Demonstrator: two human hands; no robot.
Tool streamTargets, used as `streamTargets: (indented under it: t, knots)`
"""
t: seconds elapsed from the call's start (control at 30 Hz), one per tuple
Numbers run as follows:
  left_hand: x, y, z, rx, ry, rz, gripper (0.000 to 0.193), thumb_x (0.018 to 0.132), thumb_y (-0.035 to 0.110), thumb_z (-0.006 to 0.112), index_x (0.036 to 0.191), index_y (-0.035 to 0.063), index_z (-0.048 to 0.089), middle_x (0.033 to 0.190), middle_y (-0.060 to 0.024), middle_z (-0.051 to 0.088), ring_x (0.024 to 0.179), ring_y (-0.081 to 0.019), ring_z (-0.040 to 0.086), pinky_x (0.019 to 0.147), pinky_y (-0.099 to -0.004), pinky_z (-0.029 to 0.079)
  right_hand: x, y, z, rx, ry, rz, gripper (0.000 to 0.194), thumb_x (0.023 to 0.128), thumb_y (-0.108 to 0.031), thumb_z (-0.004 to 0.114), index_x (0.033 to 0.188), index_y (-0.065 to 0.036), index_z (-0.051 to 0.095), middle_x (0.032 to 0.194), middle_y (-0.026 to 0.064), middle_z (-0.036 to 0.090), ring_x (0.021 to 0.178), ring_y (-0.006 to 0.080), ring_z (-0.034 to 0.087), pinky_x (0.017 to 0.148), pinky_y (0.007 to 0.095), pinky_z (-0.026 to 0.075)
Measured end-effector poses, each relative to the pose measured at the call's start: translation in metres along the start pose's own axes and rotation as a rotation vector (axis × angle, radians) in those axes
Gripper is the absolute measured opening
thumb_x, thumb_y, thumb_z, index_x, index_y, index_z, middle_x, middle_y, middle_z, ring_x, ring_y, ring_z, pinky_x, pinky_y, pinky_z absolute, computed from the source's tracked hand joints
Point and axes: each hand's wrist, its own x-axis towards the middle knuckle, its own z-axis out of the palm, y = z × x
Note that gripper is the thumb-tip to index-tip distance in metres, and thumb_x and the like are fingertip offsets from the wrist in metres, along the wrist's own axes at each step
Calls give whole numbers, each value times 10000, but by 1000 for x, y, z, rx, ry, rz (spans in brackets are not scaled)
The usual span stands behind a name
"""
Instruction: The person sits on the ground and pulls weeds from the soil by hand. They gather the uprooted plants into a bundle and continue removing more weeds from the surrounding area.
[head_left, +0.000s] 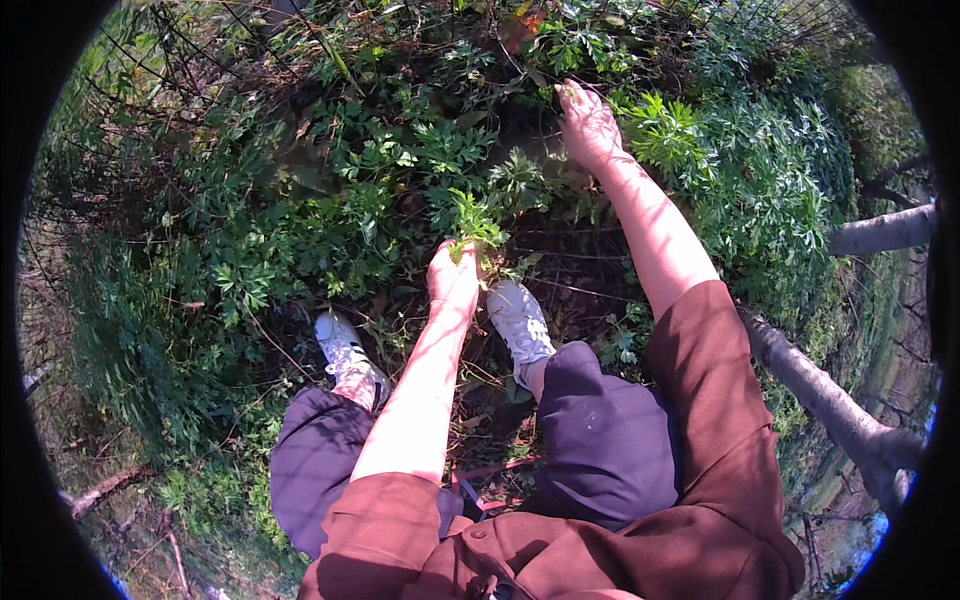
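Observation:
My left hand (453, 279) is closed around a small bunch of leafy green sprigs (478, 225), just above and between my shoes. The leaves are deeply cut, like mugwort. Farther out, my right hand (589, 126) reaches into the growth, fingers bent near thin stems. What lies between its fingertips is too small to make out. A bright green leafy clump (664, 131) grows right beside that hand. Between the two hands stands a paler leafy plant (519, 176), rooted among dark soil and litter.
A wire mesh fence (187, 45) runs along the far side. Pale tree branches (817, 386) cross on the right. My white shoes (517, 319) stand among dry stems and low plants. Pinkish-red straps or bars (499, 471) show between my legs. Dense foliage (780, 176) spreads at the right.

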Motion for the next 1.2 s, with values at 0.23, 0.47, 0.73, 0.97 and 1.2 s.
streamTargets:
  t: [0.23, 0.47, 0.73, 0.97, 1.2]
  knots:
    - [-9, 24, -8, -102, -46, -125, 121, 841, 141, 541, 882, 29, 559, 697, -15, 562, 577, -102, 517, 526, -241, 441, 21, 3, -5, -313, -310, -105, 452, 760, -76, 476, 1212, -93, 475, 1255, 107, 446, 1197, 273, 375, 967, 407, 315]
    - [-7, 15, -8, -57, -24, -61, 148, 858, 152, 547, 940, 29, 543, 695, -11, 552, 585, -94, 506, 530, -241, 416, 9, 8, -5, -339, -164, -183, 330, 811, -123, 434, 1124, -90, 534, 1229, 86, 471, 1177, 242, 403, 946, 389, 345]
    - [-4, 15, -10, -27, -87, -109, 235, 856, 153, 544, 1036, 3, 534, 702, -35, 566, 581, -108, 520, 529, -250, 437, 30, -1, 19, -82, -276, 46, 435, 878, -118, 302, 1311, -80, 339, 1364, 157, 335, 1199, 306, 397, 967, 374, 368]
    - [-4, 23, -12, -205, -45, -213, 354, 865, 167, 542, 1161, -11, 467, 682, -21, 553, 546, -80, 494, 469, -233, 420, 20, 13, -5, -108, -285, -130, 196, 797, -183, 471, 861, -47, 597, 1045, 95, 555, 1008, 284, 517, 871, 383, 421]
    - [-11, 22, -12, -117, -37, -141, 229, 871, 160, 534, 1041, 7, 529, 679, -19, 559, 548, -83, 505, 471, -232, 413, -28, 5, -29, -420, -424, -449, 122, 716, -218, 564, 722, -131, 650, 766, 5, 638, 990, 178, 534, 953, 355, 322]
